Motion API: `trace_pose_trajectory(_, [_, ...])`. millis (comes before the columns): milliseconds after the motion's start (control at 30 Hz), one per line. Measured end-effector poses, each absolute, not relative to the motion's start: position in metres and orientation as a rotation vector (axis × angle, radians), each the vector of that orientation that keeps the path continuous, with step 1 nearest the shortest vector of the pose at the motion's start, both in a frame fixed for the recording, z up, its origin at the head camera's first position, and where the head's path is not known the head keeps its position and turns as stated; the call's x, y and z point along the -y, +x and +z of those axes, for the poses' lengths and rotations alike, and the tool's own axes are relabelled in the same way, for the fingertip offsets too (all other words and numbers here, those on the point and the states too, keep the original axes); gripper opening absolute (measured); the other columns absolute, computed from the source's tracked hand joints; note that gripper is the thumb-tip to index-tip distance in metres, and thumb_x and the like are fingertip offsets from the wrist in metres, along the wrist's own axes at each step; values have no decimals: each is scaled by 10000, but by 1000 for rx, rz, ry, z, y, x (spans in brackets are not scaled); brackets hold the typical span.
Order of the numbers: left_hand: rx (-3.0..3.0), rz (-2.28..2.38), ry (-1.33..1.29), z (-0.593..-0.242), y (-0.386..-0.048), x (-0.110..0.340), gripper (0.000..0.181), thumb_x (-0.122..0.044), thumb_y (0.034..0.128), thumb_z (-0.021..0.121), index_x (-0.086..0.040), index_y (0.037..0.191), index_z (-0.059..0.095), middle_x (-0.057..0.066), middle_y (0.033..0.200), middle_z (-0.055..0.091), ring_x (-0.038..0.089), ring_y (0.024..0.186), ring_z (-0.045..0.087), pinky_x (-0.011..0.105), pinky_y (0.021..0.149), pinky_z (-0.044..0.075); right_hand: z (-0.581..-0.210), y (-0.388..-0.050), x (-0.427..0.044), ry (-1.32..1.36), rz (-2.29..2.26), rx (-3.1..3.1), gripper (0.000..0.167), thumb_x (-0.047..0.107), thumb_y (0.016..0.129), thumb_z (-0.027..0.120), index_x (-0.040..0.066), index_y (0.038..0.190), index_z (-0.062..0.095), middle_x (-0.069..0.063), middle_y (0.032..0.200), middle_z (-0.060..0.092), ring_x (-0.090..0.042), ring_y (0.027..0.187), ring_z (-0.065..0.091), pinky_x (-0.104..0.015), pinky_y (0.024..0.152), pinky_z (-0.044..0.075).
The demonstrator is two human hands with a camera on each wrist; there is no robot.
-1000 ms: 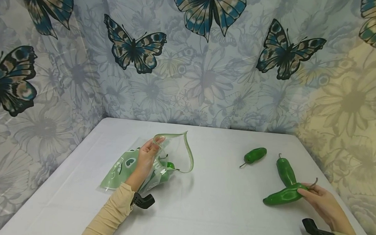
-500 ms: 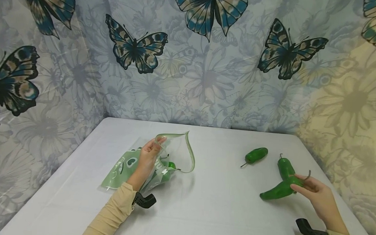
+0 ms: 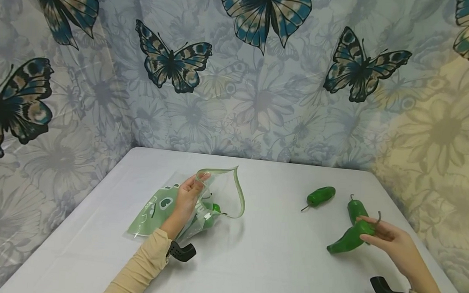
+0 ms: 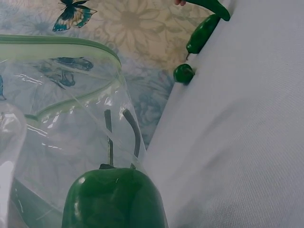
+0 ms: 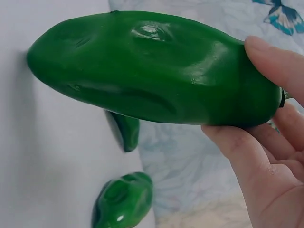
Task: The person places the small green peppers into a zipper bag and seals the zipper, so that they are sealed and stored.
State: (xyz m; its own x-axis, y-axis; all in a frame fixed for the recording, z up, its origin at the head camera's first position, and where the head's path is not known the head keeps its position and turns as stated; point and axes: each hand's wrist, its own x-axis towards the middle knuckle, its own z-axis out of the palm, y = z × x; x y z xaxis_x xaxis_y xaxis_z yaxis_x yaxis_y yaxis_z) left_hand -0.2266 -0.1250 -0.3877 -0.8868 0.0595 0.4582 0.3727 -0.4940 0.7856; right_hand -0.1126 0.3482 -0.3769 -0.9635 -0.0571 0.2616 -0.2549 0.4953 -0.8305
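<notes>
My left hand (image 3: 186, 201) pinches the green-edged rim of a clear bag (image 3: 153, 210) with a green printed face, its mouth held open to the right. Green peppers with stems show inside it; one pepper (image 4: 114, 199) fills the bottom of the left wrist view. Between thumb and fingers, my right hand (image 3: 391, 241) grips a long green pepper (image 3: 348, 239) by its stem end, tip pointing left. In the right wrist view this pepper (image 5: 152, 69) spans the frame. Just behind it is a second pepper (image 3: 357, 209), partly hidden.
Another green pepper (image 3: 321, 196) lies farther back on the white table (image 3: 269, 253), its stem toward the front left. Patterned cloth with butterflies (image 3: 260, 99) stands behind and beside the table.
The pepper in my right hand has moved slightly left, and its stem end has turned upward. My left hand keeps its grip on the bag, nearly still.
</notes>
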Motion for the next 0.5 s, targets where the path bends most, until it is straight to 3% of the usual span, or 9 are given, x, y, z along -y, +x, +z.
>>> trace_pose_trajectory(233, [1456,-2476,-660,-388,-227,125,281,-273,798,628,-151,1051,614,-30,1035,638,135,1158,436,426,1029,175,-366,-116,-339,301,1419,2557,371,50,847,618,-65,1185,523,212,1095,540,112,981,469,-120,705,445])
trace_pose_trajectory(367, [1455,-2474,-670,-389,-228,126,283,-269,799,628,-145,1053,612,-27,1039,637,150,1172,422,423,1029,181,-364,-116,-338,191,1414,2540,320,108,874,595,-26,1163,562,135,1049,609,86,945,502,-104,704,426])
trace_pose_trajectory(500, [1462,-2470,-674,-390,-229,126,283,-266,800,632,-139,1052,606,-24,1045,635,156,1170,426,409,1031,181,-365,-117,-338,175,1492,2516,309,102,878,587,-58,1141,564,39,1025,641,44,953,525,-111,726,428])
